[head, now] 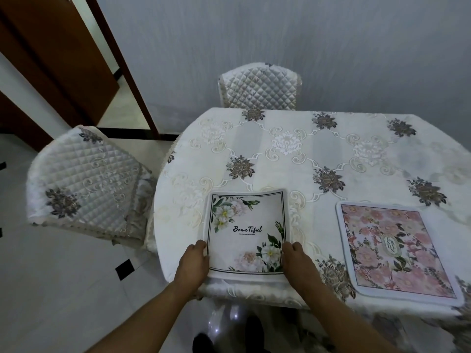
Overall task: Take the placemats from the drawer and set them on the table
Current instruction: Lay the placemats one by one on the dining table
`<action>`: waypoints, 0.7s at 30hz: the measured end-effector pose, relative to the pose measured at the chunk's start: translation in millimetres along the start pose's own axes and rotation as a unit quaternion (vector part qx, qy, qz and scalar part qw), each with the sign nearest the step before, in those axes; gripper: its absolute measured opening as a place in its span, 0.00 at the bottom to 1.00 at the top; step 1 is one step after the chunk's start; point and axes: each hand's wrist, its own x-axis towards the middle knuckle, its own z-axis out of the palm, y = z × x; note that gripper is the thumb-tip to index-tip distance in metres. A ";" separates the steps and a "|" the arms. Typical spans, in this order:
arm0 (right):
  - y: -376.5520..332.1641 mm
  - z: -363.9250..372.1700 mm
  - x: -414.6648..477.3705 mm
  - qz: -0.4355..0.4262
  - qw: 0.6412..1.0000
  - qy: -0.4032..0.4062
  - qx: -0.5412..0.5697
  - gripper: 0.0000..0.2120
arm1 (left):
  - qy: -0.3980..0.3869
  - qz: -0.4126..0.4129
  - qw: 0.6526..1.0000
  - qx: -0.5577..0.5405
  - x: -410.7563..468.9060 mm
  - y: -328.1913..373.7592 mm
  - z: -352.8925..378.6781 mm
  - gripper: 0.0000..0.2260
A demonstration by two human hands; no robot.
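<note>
A white placemat (248, 225) printed with white flowers and the word "Beautiful" lies at the near left edge of the table (293, 149). My left hand (193, 261) grips its near left edge with the thumb on top. My right hand (297, 261) grips its near right edge the same way. The mat's far edge curls up slightly. A second placemat (392, 248), pink floral with a white border, lies flat on the table to the right, apart from both hands. No drawer is in view.
The table wears a white embroidered cloth with dark flower motifs. One quilted covered chair (86, 182) stands at the left, another (260, 86) at the far side against the grey wall. A brown door (58, 62) is at the upper left. Glossy tiled floor lies below.
</note>
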 end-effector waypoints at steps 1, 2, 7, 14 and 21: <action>0.0 -2.0 -1.7 -0.008 1.000 0.008 -0.004 0.06 | 0.004 0.004 1.000 0.000 -0.5 0.8 -2.2 0.14; -0.3 -4.7 -5.2 -0.015 1.000 0.017 -0.007 0.06 | 0.010 0.010 1.000 -0.002 -2.4 2.1 -4.9 0.14; -3.9 -24.1 -25.6 -0.011 0.997 0.080 -0.015 0.06 | 0.042 0.072 0.996 -0.022 -14.8 6.2 -25.4 0.13; -18.9 -48.0 -84.5 0.041 0.979 0.199 -0.009 0.03 | 0.065 0.228 0.970 -0.045 -42.8 5.1 -59.5 0.08; 1.3 -55.4 -181.4 0.119 0.951 0.286 0.012 0.02 | 0.008 0.375 0.926 -0.050 -74.7 37.4 -59.7 0.07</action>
